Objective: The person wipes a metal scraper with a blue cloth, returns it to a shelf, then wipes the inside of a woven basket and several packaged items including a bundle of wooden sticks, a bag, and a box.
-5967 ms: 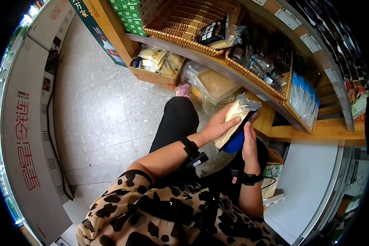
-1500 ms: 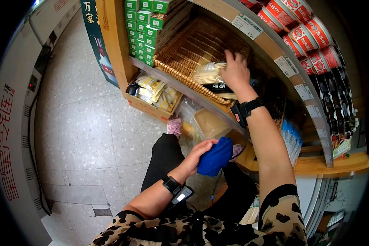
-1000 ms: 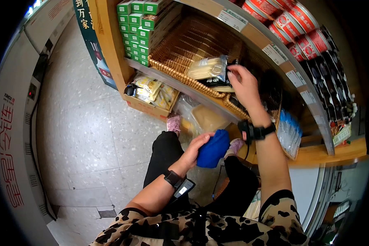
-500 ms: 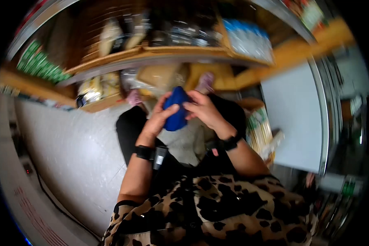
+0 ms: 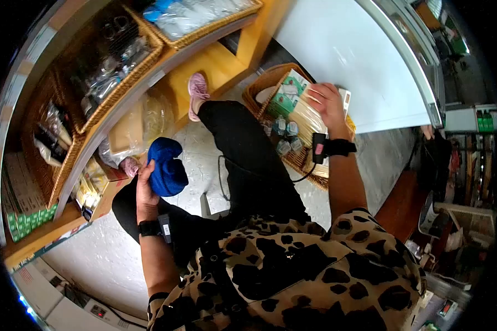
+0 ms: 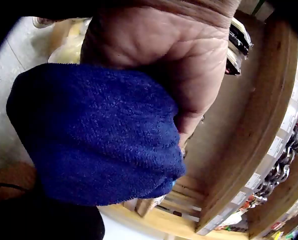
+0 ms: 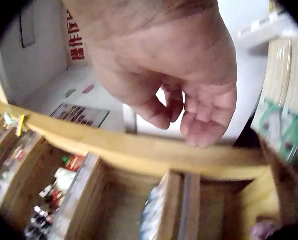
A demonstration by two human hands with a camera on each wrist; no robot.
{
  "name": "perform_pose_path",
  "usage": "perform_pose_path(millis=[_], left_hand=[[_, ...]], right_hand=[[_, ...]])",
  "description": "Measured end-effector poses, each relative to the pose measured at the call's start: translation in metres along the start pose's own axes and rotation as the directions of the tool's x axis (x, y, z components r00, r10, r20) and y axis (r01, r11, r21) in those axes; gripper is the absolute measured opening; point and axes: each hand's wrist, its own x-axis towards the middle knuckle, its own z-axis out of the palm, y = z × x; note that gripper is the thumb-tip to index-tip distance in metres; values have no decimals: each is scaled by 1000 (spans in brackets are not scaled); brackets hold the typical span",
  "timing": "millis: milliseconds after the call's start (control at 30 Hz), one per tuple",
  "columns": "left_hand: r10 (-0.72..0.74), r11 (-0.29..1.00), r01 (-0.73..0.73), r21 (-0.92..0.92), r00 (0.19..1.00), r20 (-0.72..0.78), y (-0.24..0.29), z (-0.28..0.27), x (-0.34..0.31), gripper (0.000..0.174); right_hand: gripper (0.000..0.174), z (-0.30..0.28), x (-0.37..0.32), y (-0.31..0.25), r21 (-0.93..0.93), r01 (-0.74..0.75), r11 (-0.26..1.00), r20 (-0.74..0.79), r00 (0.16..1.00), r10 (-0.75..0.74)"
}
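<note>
My left hand (image 5: 145,187) grips a bunched blue terry cloth (image 5: 167,167) in front of the lower shelf. In the left wrist view the cloth (image 6: 99,135) hides most of the fingers, with the palm (image 6: 164,45) behind it. On the other side, my right hand (image 5: 328,107) is over a pack of thin wooden sticks (image 5: 309,120) with a green label (image 5: 290,91), overlapping it in the head view. The right wrist view shows the right hand (image 7: 164,75) with loosely bent fingers and nothing between them; the green-labelled packs (image 7: 284,95) are to one side.
A floor wicker basket (image 5: 252,91) holds the stick packs and several small clear-and-blue containers (image 5: 284,132). White panel (image 5: 359,66) stands behind it. Shelf baskets (image 5: 119,83) hold bagged goods at left. A knee (image 5: 248,154) is between the hands; a cable (image 5: 303,177) hangs from the right wrist.
A stick pack, earlier in the hands, was set in the shelf basket and released by the right hand. Both hands then met at the cloth. The view swung right; the right hand reached the floor basket.
</note>
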Motion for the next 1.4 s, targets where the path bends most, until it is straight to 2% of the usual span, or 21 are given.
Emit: perform_pose_path(millis=[33,67,100,167,200,233,267,300,367,433,500,567,633,667,867,1033,1067,1200,1300,1333,1400], left_hand=[[-6,1000,6,4,1000,-1,3,8,-3,48],[-24,998,26,-63,999,28,6,16,-3,28],[-30,998,29,-53,999,-19,6,18,-2,24],[-49,997,47,-60,998,-32,6,25,-2,24],[10,999,-10,49,1000,-9,-7,-2,10,48],[-12,999,11,34,1000,20,-7,-2,11,47],[-11,999,9,44,999,35,-7,-2,12,46],[-6,999,4,53,999,50,-8,-3,13,45],[-66,998,66,14,998,-9,-9,-9,16,44],[-97,995,96,-16,995,-35,-11,-9,14,43],[-96,995,95,-29,995,-24,-10,-2,11,42],[-137,990,136,-25,990,-45,-10,1,7,41],[-177,984,176,-22,982,-70,-12,-17,9,40],[-175,985,174,-21,982,-66,-11,-20,8,40],[-144,989,140,-41,985,-96,-12,-11,5,39],[-141,989,137,-63,989,-52,-13,-15,5,39],[-116,992,113,-55,992,-54,-13,-15,5,39],[-62,996,58,-72,997,-48,-12,-14,3,39],[-46,996,42,-74,998,-45,-7,-5,-1,39],[-41,997,38,-70,998,-40,-5,-1,-4,39],[-16,998,14,-69,999,-28,-4,-2,-3,38]], right_hand=[[24,-31,1,-4,-136,-43,990,-161,987,21],[22,-68,0,-2,-146,-70,987,-247,969,32],[17,-98,-7,2,-151,-93,984,-333,942,38],[12,-145,-28,10,-117,-135,984,-491,869,61],[11,-183,-32,24,-67,-193,979,-532,837,128],[12,-226,-36,43,-13,-246,969,-567,800,195],[15,-259,-46,53,-157,-452,878,-532,788,310],[14,-300,-55,81,-238,-501,832,-536,782,317],[22,-285,-85,95,-262,-628,733,-787,578,214],[36,-305,-104,122,-287,-565,774,-785,601,148],[41,-365,-87,166,-501,-650,572,-801,598,-22],[46,-362,-82,166,-590,-738,329,-806,560,-190],[51,-287,-88,122,-535,-838,105,-808,471,-354],[59,-304,-84,131,-549,-836,10,-796,519,-310],[49,-371,-92,160,-695,-719,-13,-719,695,6],[43,-381,-87,157,-695,-698,173,-707,707,16],[40,-339,-90,127,-678,-717,161,-722,691,40],[20,-285,-95,89,-523,-612,592,-681,719,141],[15,-287,-84,77,-716,-357,601,-452,892,-8],[15,-274,-80,59,-801,-388,456,-455,890,-42],[16,-246,-76,17,-833,-310,458,-387,919,-81]])
